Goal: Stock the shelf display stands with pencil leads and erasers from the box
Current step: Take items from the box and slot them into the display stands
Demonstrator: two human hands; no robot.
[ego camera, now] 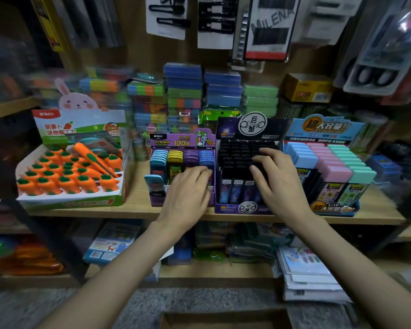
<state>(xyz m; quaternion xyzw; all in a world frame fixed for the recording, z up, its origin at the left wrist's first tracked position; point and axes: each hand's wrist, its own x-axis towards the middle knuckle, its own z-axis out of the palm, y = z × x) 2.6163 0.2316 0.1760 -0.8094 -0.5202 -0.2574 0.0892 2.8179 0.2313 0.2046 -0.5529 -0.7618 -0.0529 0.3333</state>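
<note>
Left hand (188,193) flat on the purple stand (183,140), steadying it; right hand (279,179), fingers spread, pressing black lead tubes (235,154) level, apparently gripping nothing.

purple lead stand (183,141), black lead stand (252,129), adjacent

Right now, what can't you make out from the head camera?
All in the head view:
Box: cut off by the bottom edge, contents unseen.
Left hand: its back hides whether it holds anything over the purple stand.
Black lead stand: the right hand covers several rows.
Left-side shelves: blurred.
Lead tubes: print too small to read.
</note>
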